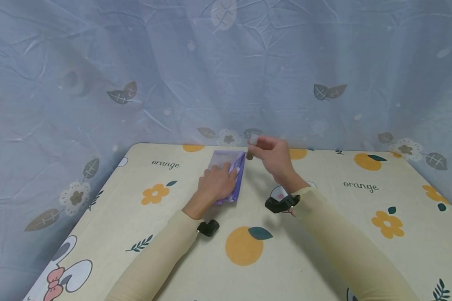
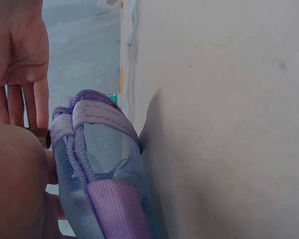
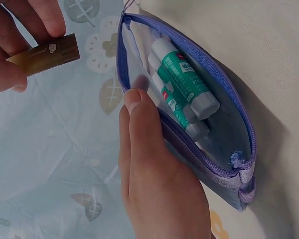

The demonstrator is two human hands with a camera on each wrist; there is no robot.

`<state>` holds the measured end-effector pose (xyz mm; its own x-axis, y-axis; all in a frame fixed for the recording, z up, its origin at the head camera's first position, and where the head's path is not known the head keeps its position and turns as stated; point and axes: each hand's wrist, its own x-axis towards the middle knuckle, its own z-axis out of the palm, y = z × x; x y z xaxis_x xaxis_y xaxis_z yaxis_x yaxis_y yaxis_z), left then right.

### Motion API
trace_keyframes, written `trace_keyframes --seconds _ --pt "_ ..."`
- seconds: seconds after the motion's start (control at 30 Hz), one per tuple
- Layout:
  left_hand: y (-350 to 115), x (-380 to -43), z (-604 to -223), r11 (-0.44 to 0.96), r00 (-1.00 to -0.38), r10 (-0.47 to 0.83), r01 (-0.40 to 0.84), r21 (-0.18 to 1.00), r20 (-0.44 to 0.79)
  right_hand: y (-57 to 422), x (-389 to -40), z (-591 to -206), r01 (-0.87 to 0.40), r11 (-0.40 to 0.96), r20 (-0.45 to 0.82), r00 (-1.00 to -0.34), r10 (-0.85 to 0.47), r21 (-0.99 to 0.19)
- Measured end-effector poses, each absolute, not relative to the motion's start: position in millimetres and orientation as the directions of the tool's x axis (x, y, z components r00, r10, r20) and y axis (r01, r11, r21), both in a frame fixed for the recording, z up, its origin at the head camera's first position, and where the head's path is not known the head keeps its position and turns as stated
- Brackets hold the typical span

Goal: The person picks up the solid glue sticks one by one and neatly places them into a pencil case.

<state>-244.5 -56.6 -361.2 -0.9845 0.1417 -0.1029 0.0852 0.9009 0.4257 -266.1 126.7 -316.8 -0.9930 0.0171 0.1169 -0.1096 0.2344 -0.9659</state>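
A purple-edged mesh zipper pouch [image 1: 239, 177] lies on the table under my left hand [image 1: 218, 182]. In the right wrist view its zipped mouth gapes, and green-and-white glue sticks [image 3: 189, 82] rest inside. My left hand [image 3: 159, 164] grips the near edge of the mouth, thumb and fingers at the rim. My right hand [image 1: 273, 156] is raised just beyond the pouch's right side. Between thumb and fingertips it pinches a short, shiny brown tube [image 3: 50, 54] with a small pale mark. The tube [image 2: 45, 138] is outside the pouch, near its mouth.
A cream tablecloth [image 1: 309, 246] printed with oranges, flowers and lettering covers the table. Behind its far edge hangs a blue-grey leaf-patterned sheet [image 1: 226, 83]. Dark wrist straps [image 1: 282, 203] sit over both sleeves.
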Motion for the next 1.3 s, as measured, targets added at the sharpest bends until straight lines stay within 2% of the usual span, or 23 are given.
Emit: trace_keyframes --seconds 0.53,1.03,1.3 --pt "-56.9 -242.6 -360.8 0.895 -0.986 0.144 0.094 0.436 -0.083 123.7 -266.2 -328.0 -0.089 0.196 0.093 -0.996 0.01 -0.976" --pt "-57.0 -242.5 -362.7 0.896 -0.987 0.147 0.103 0.431 -0.07 117.7 -270.9 -354.8 0.067 0.028 -0.065 -0.995 0.07 -0.997" --pt "-57.2 -242.4 -362.5 0.898 -0.988 0.148 0.113 0.425 -0.05 112.3 -271.8 -369.4 0.102 -0.049 -0.107 -0.989 0.1 -0.994"
